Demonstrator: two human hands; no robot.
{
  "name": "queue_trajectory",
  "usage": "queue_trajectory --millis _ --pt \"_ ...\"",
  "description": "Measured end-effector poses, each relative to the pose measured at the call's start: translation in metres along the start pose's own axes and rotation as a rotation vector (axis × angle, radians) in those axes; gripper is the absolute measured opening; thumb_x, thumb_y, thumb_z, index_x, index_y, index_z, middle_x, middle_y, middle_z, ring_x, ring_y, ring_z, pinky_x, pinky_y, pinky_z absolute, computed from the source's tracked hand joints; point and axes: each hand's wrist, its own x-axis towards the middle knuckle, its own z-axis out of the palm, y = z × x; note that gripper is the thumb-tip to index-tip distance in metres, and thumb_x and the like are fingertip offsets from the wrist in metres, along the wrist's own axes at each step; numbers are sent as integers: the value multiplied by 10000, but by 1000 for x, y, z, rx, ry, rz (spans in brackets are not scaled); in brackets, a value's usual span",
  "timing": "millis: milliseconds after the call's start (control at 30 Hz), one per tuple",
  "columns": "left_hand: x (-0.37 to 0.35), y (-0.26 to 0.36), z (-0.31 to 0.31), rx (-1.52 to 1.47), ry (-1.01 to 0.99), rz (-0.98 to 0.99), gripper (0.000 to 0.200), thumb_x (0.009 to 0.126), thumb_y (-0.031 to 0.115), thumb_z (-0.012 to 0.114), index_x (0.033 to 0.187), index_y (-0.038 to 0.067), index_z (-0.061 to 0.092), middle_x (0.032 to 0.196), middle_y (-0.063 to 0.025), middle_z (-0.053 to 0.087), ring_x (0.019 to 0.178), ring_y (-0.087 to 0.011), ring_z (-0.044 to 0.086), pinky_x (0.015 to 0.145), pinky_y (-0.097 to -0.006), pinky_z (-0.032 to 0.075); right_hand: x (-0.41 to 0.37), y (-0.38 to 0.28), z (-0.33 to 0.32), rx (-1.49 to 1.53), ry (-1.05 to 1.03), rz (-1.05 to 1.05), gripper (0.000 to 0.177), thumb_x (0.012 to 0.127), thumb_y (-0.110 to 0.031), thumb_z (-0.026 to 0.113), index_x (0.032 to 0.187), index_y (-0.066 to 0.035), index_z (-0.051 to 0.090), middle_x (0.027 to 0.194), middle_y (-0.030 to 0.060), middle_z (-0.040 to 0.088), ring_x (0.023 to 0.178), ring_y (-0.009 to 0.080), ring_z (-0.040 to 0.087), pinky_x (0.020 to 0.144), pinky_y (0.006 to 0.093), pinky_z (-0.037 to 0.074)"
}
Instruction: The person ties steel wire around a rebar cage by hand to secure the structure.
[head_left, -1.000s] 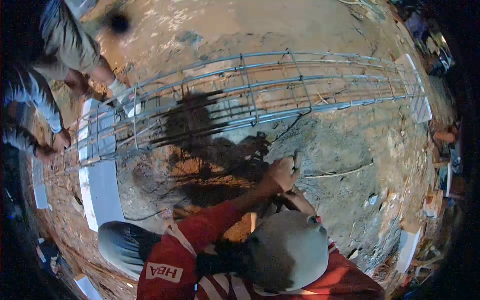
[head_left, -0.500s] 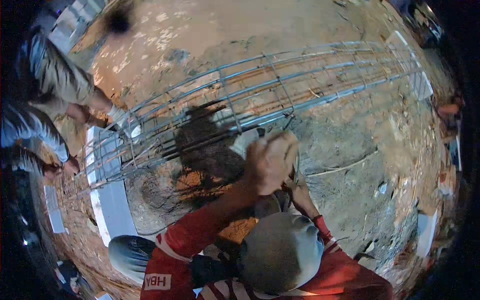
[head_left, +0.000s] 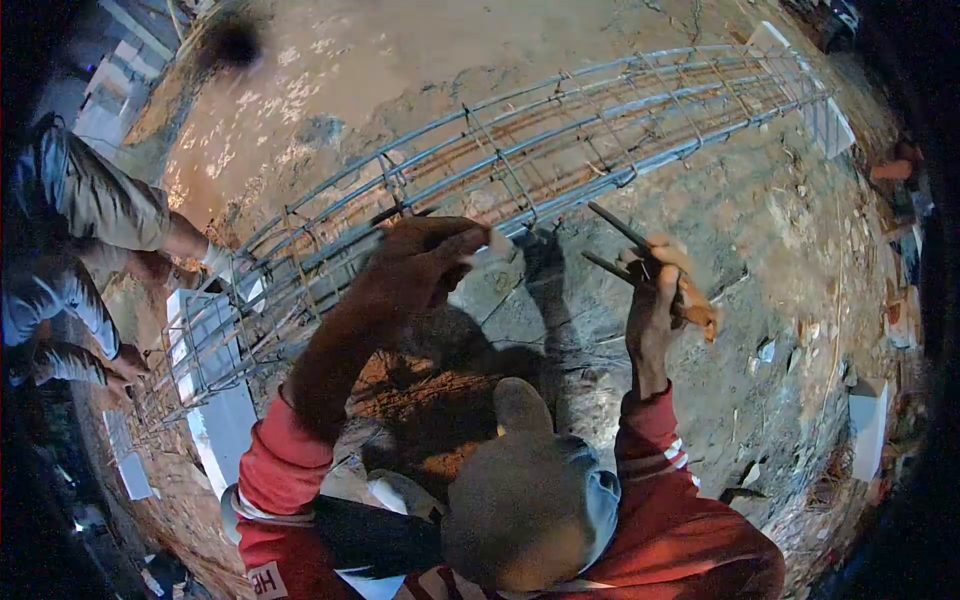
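Observation:
My left hand, in a red sleeve, hovers over the near side of a long rebar cage. Its fingers are pinched together; a pale blur shows at the fingertips, and I cannot make out what they hold. To the right, my right hand is raised and closed around what looks like a pair of dark pincers. The tool's two long arms spread apart toward the upper left, while its other end is hidden in the fingers. The cage, of long bars and square stirrups, runs diagonally beyond both hands.
Pale blocks support the cage at the left, with another block at its far right end. Two people are by the left end, one person's hands near the bars. A grey rounded shape fills the bottom middle.
My hands were together near the cage and have moved apart, left hand to the left, right hand up and to the right. The dark tool now shows clearly in my right hand.

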Motion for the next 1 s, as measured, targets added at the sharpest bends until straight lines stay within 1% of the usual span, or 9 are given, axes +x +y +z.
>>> queue_trajectory --millis 167,267,400,600,667,700,767,867,1000 --pt "11 -12 6 -160 17 73 239 930 278 592 964 45 634 627 48 456 514 -45 381 466 -238 320 7 64 5 -336 8 263 298 1008 -303 488 1141 -41 542 1051 57 571 887 176 614 789 327 517" --pt "12 -4 5 -177 -5 -173 368 930 170 591 1260 13 550 1223 -112 579 1040 -176 607 829 -321 532 16 72 24 -167 3 291 287 981 -265 538 1112 -10 527 1103 107 545 947 190 585 843 311 486" --pt "8 2 8 -31 68 -147 346 917 128 595 1238 5 557 1192 -122 590 1034 -186 610 830 -323 534 22 76 20 -579 -117 151 394 852 -66 675 1192 -6 485 1023 97 572 915 195 558 823 340 476" --pt "9 -47 9 27 199 337 301 903 177 633 1155 16 592 1030 -97 604 813 -161 615 686 -287 514 17 4 6 -991 -127 57 452 812 -152 729 1189 -11 521 1066 151 568 967 255 551 840 368 458" --pt "4 -3 13 -335 123 -201 251 922 210 618 1092 28 588 857 -49 582 686 -117 548 562 -246 427 5 -35 37 -672 -350 124 389 795 -191 740 1104 -26 569 1107 170 578 1033 322 553 930 443 413" --pt "5 -5 19 -354 143 -200 251 922 210 618 1092 28 588 857 -49 582 686 -117 548 562 -246 427 5 -49 58 -668 -377 120 389 795 -191 740 1104 -26 569 1107 170 578 1033 322 553 930 443 413" --pt "7 -11 34 -838 -69 167 193 950 229 578 983 39 570 710 6 493 581 -72 420 497 -220 316 5 -68 91 -863 -849 -100 426 777 -234 753 1124 -50 587 1132 146 582 1069 337 545 1002 492 354" --pt "14 -8 49 -914 69 349 182 967 236 541 917 61 553 651 35 409 543 -64 339 481 -219 289 6 -68 105 -1129 -1014 -221 533 724 -269 791 1165 -61 574 1168 136 572 1119 354 523 1047 549 287" --pt "15 3 52 -1084 116 488 183 961 255 551 903 82 547 692 37 428 550 -59 342 482 -215 294 17 -67 99 -969 -852 -509 639 751 -384 753 1247 -44 537 1198 148 581 1178 336 514 1046 500 334"
